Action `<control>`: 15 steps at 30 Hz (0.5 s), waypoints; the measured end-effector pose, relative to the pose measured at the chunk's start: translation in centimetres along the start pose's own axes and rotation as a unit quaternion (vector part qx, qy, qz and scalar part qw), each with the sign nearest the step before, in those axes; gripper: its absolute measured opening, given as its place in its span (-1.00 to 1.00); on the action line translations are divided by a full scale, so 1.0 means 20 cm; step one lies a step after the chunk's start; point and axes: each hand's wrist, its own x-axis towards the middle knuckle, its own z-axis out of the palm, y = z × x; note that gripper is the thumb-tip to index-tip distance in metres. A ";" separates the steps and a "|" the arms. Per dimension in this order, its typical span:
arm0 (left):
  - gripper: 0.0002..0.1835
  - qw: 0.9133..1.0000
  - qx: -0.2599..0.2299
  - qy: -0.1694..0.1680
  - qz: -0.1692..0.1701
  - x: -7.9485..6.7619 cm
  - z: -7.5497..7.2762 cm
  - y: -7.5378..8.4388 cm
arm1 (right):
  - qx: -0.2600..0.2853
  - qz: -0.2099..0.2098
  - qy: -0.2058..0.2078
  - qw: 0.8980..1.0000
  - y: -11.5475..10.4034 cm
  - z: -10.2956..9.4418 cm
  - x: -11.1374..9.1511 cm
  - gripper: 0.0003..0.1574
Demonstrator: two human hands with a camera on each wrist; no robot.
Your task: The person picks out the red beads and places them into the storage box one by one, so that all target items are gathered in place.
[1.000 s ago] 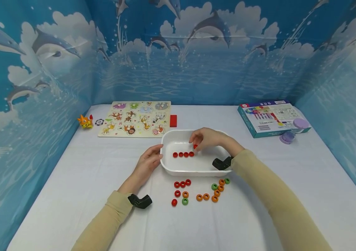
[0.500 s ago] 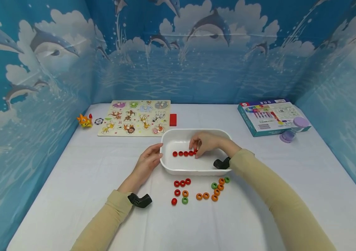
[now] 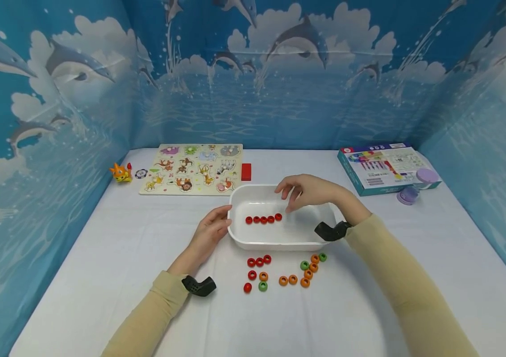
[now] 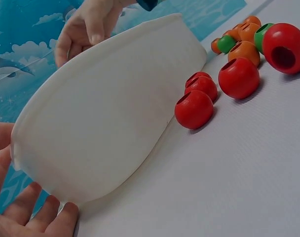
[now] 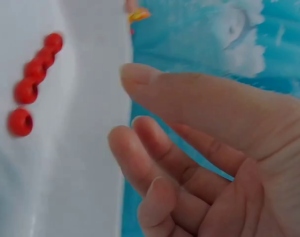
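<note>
A white plastic tray (image 3: 257,243) stands mid-table. My left hand (image 3: 208,233) holds its left end; in the left wrist view the thumb lies at the rim and the fingers touch the outer wall. Inside the tray, several red beads (image 3: 264,220) with holes form a row. My right hand (image 3: 308,192) hovers over the tray's right half, just right of the row. In the right wrist view its fingers (image 5: 135,158) are loosely bent, with nothing between them and the thumb.
In front of the tray lie loose red beads (image 3: 252,275), orange beads (image 3: 305,282) and green beads (image 3: 263,286). Behind are an animal puzzle board (image 3: 195,168), a red block (image 3: 246,172), an orange toy figure (image 3: 121,172), a box (image 3: 384,168) and a purple-lidded jar (image 3: 408,195).
The right hand lowers a red bead to the right end of the row, lets go, then lifts and moves right. The left hand stays at the tray's left end.
</note>
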 end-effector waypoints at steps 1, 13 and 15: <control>-0.54 1.000 0.000 -0.001 -0.001 0.00 0.00 0.00 | 0.000 -0.017 0.010 1.000 -0.03 0.00 -0.03 -0.42; -0.55 1.000 0.000 0.001 -0.002 0.00 0.00 0.00 | 0.028 -0.108 0.072 0.991 -0.11 0.36 -0.29 -0.64; -0.54 1.000 0.000 0.001 -0.002 0.00 0.00 0.00 | 0.040 -0.117 0.076 0.989 -0.10 0.43 -0.31 -0.65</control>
